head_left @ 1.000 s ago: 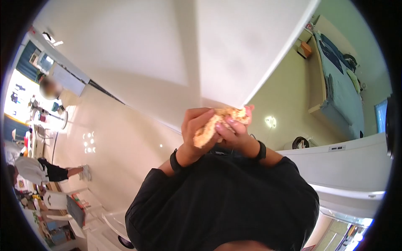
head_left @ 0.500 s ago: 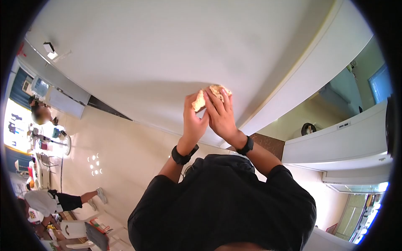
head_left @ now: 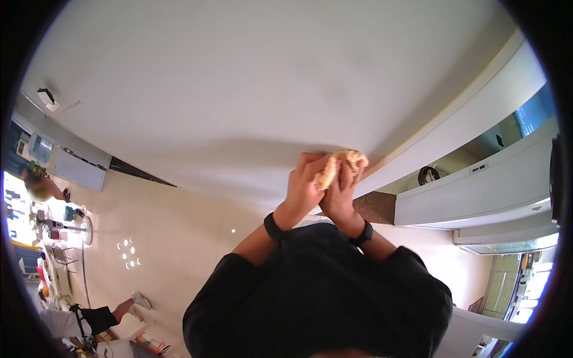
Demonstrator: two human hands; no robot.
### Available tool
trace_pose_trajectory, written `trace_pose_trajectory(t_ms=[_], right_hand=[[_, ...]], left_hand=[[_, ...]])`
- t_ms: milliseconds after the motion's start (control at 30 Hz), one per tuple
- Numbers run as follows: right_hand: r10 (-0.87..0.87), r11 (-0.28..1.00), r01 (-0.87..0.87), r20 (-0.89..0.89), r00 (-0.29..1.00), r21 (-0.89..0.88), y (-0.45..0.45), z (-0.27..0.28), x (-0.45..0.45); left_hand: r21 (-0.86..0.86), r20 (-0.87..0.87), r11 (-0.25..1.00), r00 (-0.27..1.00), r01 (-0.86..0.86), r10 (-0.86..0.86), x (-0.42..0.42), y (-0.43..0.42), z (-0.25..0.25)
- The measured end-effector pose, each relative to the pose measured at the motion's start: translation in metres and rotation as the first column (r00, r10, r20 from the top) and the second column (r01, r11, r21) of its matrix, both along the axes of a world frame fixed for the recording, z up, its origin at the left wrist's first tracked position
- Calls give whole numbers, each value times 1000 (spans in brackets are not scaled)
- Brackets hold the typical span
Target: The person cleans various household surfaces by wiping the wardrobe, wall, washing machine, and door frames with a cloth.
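A crumpled, pale yellow-orange cloth [head_left: 326, 176] is bunched between both hands, against or very near the light grey wall [head_left: 239, 77]. My left hand [head_left: 303, 186] has its fingers bent around the cloth's left part. On its far side, my right hand [head_left: 341, 196] presses its fingers into the folds. Close beside the hands runs the wall's pale right-hand edge [head_left: 430, 134]. Part of the cloth is hidden under the fingers. Each wrist carries a black band.
A small black-and-white fixture [head_left: 46, 96] juts from the wall at the upper left. Beyond the wall, a person in a light top and dark shorts [head_left: 98, 319] is at the lower left. A standing fan [head_left: 87, 230] stands further back. White cabinets [head_left: 471, 191] line the right side.
Both hands and the cloth have shifted right and down in the view, closer to the wall's right-hand edge. The camera view has turned slightly too.
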State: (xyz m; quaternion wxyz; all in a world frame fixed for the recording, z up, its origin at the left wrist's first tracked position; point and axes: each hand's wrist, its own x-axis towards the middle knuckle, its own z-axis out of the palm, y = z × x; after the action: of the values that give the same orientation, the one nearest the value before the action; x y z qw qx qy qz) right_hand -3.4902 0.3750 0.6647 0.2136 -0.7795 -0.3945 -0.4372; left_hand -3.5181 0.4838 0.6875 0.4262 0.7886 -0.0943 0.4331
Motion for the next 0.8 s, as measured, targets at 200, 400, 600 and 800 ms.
trace_pose_trajectory(t_ms=[200, 400, 600, 800], right_hand=[[370, 919, -392, -250, 895, -43, 62, -11, 8], [525, 828, -560, -316, 790, -25, 78, 17, 11], [410, 882, -457, -288, 865, -116, 27, -15, 11], [31, 998, -37, 113, 993, 52, 25, -27, 12]], left_hand=[[1, 21, 909, 908, -418, 418, -19, 54, -33], [-291, -50, 845, 890, -448, 454, -20, 63, -27], [-50, 107, 935, 929, -350, 354, -3, 40, -31], [-16, 181, 991, 976, 130, -125, 13, 38, 12]])
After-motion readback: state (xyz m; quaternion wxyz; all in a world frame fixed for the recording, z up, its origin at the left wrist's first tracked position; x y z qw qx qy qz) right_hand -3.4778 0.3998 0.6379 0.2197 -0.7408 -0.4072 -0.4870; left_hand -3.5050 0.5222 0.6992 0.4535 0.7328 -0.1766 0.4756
